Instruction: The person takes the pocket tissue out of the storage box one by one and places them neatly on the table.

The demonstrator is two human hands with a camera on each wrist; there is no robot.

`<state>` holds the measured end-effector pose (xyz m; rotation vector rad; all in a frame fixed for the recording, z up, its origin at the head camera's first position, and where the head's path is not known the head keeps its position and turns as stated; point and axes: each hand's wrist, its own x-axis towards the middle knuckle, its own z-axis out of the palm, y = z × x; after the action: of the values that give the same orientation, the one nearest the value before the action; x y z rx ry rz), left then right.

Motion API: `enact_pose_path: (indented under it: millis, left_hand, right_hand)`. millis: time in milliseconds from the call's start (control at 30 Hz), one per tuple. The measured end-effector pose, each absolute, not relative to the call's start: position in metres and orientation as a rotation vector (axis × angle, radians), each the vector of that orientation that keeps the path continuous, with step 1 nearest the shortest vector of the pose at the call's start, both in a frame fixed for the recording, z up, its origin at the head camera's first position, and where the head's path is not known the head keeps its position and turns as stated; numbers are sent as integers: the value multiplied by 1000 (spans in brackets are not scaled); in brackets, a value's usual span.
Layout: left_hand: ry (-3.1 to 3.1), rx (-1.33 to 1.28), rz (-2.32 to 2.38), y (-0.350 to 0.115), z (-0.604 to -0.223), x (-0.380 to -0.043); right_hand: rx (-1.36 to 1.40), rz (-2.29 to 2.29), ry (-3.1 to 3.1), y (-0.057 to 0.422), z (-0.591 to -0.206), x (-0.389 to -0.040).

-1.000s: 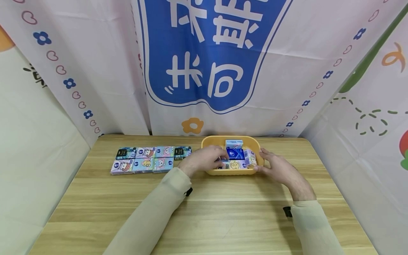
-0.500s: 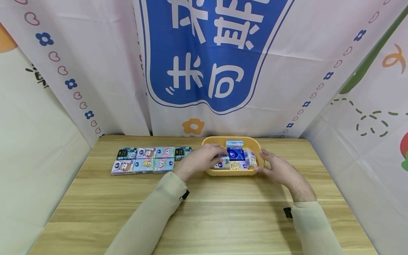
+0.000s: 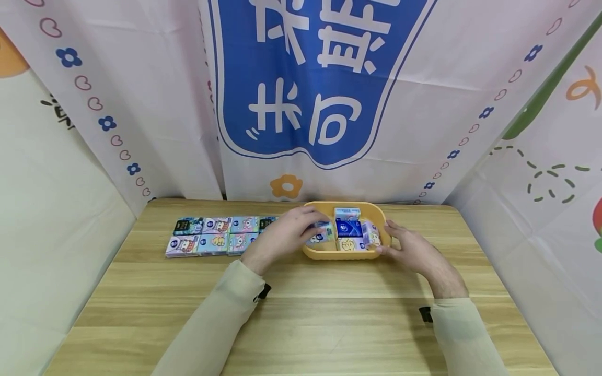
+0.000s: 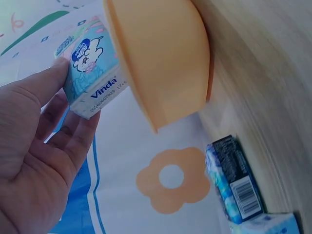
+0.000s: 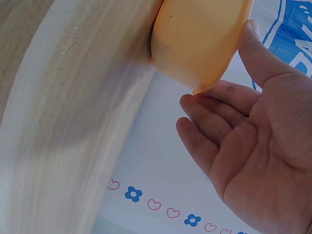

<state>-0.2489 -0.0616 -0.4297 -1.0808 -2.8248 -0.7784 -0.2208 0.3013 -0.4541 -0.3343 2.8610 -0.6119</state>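
Observation:
My left hand (image 3: 287,235) pinches a small Vinda tissue pack (image 4: 92,73) between thumb and fingers, at the left rim of a yellow plastic basket (image 3: 345,255). The pack is pastel, printed with a white cartoon character in a blue cap. Inside the basket lie a dark blue pack (image 3: 349,228), a yellow-character pack (image 3: 347,244), a lilac pack (image 3: 372,235) standing at the right end and a light blue pack (image 3: 347,213) at the back. My right hand (image 3: 418,251) holds the basket's right end, thumb and fingertips at its rim.
Left of the basket, several tissue packs lie in two rows, including a pastel blue pack (image 3: 213,244) and a dark pack (image 3: 188,226). My left hand partly covers the nearest ones. A printed curtain (image 3: 164,130) hangs behind the wooden table (image 3: 310,324).
My left hand has drawn the tissue pack up and leftward from the basket's left end, baring the floor there. The right hand has stayed at the basket's right end.

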Motion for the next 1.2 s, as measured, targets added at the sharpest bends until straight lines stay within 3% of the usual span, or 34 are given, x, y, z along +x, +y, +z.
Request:
enact_pose_path:
  millis: [600, 1200]
  left_hand:
    - [-2801, -1012, -799, -90, -418, -232]
    - [-2911, -927, -781, -115, -418, -240]
  right_hand:
    - [-329, -599, 2857, 298, -454, -222]
    - [-334, -591, 2860, 299, -455, -223]
